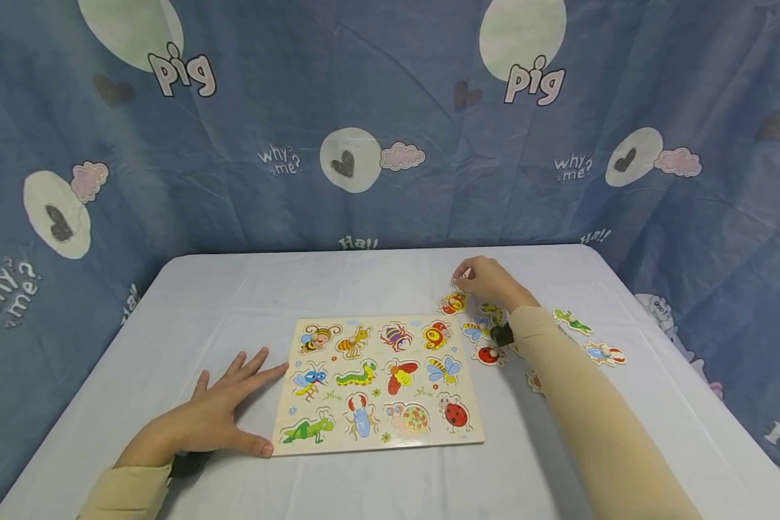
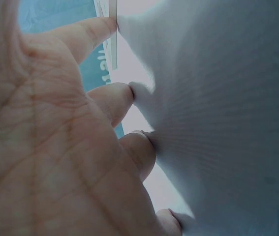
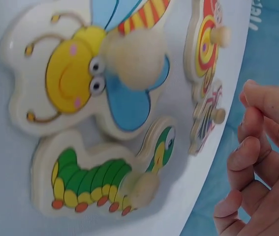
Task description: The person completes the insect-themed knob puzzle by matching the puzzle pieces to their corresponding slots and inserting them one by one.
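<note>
White-draped counter (image 1: 234,303) bore one cream, insect-printed wooden board (image 1: 422,440), left hand (image 1: 217,415) spread against it, right hand (image 1: 490,280) bent-fingered, grip unclear, near one flat, striped wooden spider piece (image 3: 206,118) beyond, presumably light, stiff, best taken by its round knob (image 3: 219,116).

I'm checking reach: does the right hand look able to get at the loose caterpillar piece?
Probably yes: the right hand is close, and the caterpillar piece has its knob uncovered.

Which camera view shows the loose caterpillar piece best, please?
The right wrist view: the caterpillar piece looks large, with its knob visible. The head view shows it small, close to the right hand; the left wrist view does not show it.
</note>
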### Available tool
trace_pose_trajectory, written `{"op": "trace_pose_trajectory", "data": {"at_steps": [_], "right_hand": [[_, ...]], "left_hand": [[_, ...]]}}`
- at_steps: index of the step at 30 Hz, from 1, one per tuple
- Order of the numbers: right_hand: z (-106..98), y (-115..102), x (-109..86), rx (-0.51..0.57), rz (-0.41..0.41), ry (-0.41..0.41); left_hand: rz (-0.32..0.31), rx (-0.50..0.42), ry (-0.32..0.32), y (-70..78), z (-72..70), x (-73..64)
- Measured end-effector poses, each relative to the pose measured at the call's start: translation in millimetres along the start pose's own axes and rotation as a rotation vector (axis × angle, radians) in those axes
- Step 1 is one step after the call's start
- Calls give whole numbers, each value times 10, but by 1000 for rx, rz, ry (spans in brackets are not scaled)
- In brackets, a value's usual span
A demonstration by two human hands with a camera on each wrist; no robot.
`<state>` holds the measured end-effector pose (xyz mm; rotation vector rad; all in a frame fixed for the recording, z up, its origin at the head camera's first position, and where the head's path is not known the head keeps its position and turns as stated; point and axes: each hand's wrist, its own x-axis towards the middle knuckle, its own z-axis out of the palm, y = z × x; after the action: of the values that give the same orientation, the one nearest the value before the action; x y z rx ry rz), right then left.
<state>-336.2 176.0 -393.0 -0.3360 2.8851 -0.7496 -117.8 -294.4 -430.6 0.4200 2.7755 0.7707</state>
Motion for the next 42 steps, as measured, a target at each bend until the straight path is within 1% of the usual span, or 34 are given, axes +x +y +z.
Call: {"op": "trace_pose_trajectory", "data": {"at_steps": [6, 13, 18, 27, 34, 42], "right_hand": [[-19, 53, 25, -31, 16, -7], [-30, 92, 47, -32, 42, -18], [-27, 91, 57, -33, 37, -23], [-27, 89, 64, -51, 76, -29], [-5, 128, 87, -69, 52, -9], [36, 127, 111, -99, 58, 22]], "left_hand": [[4, 0, 3, -6, -12, 0], [4, 4, 3, -13, -17, 8], [-1, 4, 1, -12, -17, 5], [-2, 2, 1, 1, -21, 7], [8, 8, 7, -17, -15, 15], [11, 1, 4, -37, -16, 24]]}}
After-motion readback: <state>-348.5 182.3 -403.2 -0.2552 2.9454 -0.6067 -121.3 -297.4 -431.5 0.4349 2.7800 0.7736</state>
